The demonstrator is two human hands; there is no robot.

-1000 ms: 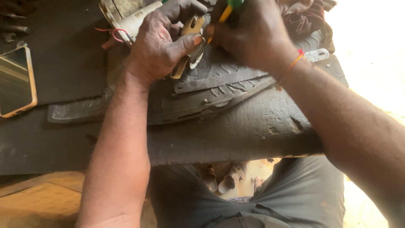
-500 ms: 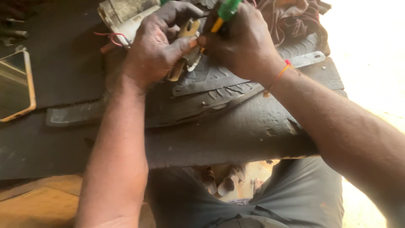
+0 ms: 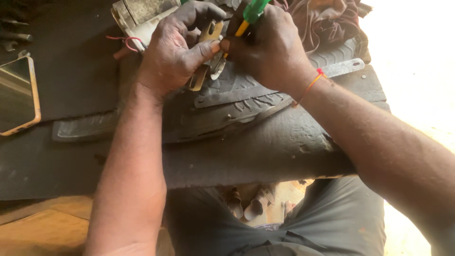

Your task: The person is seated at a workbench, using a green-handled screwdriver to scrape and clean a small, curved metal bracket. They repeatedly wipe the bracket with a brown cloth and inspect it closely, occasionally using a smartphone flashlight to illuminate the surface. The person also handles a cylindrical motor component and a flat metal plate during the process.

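Note:
My left hand (image 3: 176, 47) grips a small brass-coloured metal part (image 3: 204, 59) with slots, held just above the black rubber sheet (image 3: 246, 142). My right hand (image 3: 270, 45) is closed around a screwdriver with a green and yellow handle (image 3: 251, 14), its tip pressed against the metal part between my two hands. A thin red cord circles my right wrist. Both hands touch each other near the top of the view. The screwdriver's tip is hidden by my fingers.
A phone in an orange case (image 3: 16, 95) lies at the left. A pale box with red wires (image 3: 137, 23) sits behind my left hand. A flat metal strip (image 3: 343, 68) and brown cloth (image 3: 327, 21) lie at the right. My grey trousers (image 3: 284, 227) are below.
Both hands shifted slightly down and left in the view together. The screwdriver handle has come more upright and more visible. The grip on the metal part is the same.

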